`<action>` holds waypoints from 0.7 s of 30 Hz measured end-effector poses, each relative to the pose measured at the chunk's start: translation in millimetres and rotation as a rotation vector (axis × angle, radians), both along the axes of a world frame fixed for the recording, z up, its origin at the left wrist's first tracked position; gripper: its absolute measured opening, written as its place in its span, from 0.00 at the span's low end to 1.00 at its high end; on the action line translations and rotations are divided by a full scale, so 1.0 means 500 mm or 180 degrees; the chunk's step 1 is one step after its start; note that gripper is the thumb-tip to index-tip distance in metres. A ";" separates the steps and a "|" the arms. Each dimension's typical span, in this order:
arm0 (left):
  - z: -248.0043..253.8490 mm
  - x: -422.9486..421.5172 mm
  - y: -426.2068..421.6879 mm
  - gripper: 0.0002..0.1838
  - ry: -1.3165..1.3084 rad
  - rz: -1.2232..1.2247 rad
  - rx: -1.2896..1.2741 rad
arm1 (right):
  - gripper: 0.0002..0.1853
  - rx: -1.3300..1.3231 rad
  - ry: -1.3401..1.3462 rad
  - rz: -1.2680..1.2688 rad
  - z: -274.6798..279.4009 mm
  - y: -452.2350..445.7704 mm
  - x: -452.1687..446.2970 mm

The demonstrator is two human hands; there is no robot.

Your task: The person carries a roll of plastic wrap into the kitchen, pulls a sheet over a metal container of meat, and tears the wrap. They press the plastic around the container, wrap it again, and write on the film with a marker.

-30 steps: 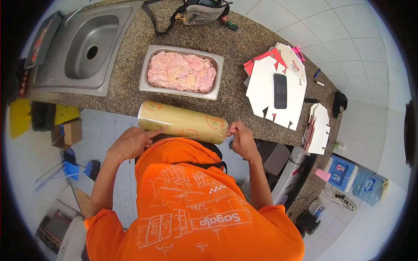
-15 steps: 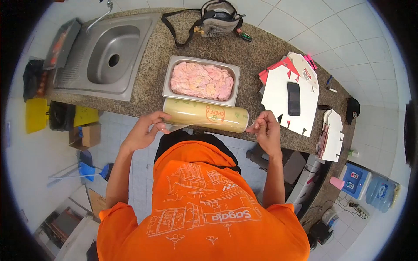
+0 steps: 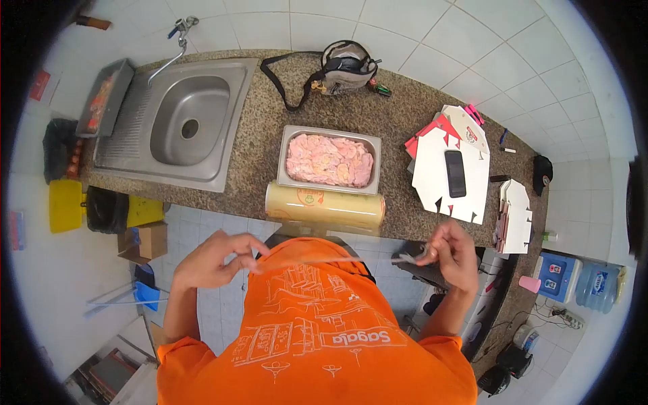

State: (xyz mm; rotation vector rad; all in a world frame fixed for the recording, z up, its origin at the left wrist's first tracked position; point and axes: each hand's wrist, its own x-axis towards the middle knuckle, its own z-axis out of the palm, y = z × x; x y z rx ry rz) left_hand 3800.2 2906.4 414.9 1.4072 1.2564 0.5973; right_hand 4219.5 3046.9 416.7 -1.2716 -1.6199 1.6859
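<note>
A sheet of clear cling film [image 3: 317,259] stretches between my two hands in front of the orange shirt, its edge showing as a pale line. My left hand [image 3: 217,260] pinches one end of that edge. At the other end, my right hand [image 3: 453,254] is closed on a bunched corner. The cling film roll [image 3: 331,207] lies along the counter's front edge. Directly behind it stands a steel pan [image 3: 375,159], filled with pale pink raw meat [image 3: 329,160] that looks like chicken.
A steel sink [image 3: 182,128] is set into the granite counter [image 3: 253,145] on the left. At the back rests a grey bag [image 3: 347,71]. On the right, white cardboard box blanks [image 3: 435,175] carry a phone [image 3: 455,173]. A water bottle [image 3: 596,287] stands far right.
Both hands have moved back toward the body and wider apart, drawing the film off the roll. The view has also tilted, so the counter's things appear lower.
</note>
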 end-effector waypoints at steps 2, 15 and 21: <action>0.023 -0.024 0.003 0.16 -0.0100 -0.0120 -0.0079 | 0.06 0.0149 0.0240 0.0048 0.033 -0.010 0.001; -0.160 -0.127 0.477 0.06 -0.1243 0.0640 -0.0113 | 0.29 0.1443 -0.1438 0.1104 -0.093 0.403 -0.163; -0.309 -0.120 0.512 0.19 -0.0842 0.0981 0.0471 | 0.11 0.0959 -0.1563 0.1657 -0.277 0.510 -0.137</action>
